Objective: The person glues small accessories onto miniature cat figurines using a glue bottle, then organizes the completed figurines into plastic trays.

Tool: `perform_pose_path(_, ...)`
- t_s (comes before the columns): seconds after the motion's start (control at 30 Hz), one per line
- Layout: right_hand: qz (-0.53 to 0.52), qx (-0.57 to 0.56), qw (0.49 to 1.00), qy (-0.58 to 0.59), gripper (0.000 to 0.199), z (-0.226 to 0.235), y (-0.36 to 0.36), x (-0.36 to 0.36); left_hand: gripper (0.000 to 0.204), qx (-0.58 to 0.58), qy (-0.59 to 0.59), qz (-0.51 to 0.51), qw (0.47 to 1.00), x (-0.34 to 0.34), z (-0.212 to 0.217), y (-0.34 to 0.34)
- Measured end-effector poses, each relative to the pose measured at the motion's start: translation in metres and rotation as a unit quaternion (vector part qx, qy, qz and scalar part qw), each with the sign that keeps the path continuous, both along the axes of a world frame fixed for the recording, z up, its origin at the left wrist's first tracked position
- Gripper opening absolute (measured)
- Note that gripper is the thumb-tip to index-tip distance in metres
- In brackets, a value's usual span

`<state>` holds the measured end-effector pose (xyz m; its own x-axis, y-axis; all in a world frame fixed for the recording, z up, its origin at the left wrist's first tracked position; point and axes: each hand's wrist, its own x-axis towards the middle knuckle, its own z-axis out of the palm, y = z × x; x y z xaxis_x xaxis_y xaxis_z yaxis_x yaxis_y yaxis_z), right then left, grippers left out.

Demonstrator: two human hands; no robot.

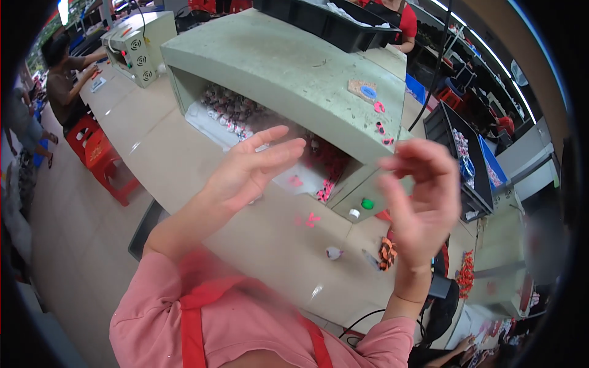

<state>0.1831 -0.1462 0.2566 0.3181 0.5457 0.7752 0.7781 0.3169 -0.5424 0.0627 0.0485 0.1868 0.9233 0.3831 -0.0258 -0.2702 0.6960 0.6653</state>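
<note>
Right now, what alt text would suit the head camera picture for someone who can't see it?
A person in a pink shirt and red apron raises both empty hands, left hand and right hand, above a beige workbench. Behind them a pale green machine hood covers small red and white parts, with a green button on its front.

Top: a pink short-sleeved shirt, its sleeves ending above the elbows.
Apron: red straps run over both shoulders and down across the pink fabric.
Forearms: bare, with no watch or band showing.
Left hand (248, 168): no glove, no ring visible.
Right hand (423, 196): likewise ungloved, blurred at the fingers.
</note>
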Motion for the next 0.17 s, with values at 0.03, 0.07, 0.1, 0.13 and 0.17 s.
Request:
perform_pose_path(0.03, 0.003, -0.040, 0.998, -0.042, 0.042, -0.010, 0.008, -0.014, 0.046, 0.003, 0.007, -0.017, 1.000, -0.007, -0.004, -0.001)
perform_pose_path(0.07, 0.019, -0.056, 0.997, -0.052, 0.042, -0.015, 0.015, -0.028, 0.050, 0.009, 0.014, -0.041, 0.999, -0.013, -0.001, -0.006)
perform_pose_path(0.1, 0.005, -0.072, 0.996, -0.060, 0.042, -0.022, 0.022, -0.041, 0.050, -0.001, 0.012, -0.052, 0.999, -0.020, -0.003, -0.008)
perform_pose_path(0.13, 0.005, -0.087, 0.994, -0.061, 0.042, -0.028, 0.028, -0.049, 0.051, 0.014, 0.012, -0.080, 0.997, -0.028, -0.004, -0.008)
perform_pose_path(0.17, 0.005, -0.098, 0.993, -0.061, 0.043, -0.035, 0.028, -0.053, 0.052, 0.032, 0.012, -0.109, 0.993, -0.034, -0.005, -0.011)
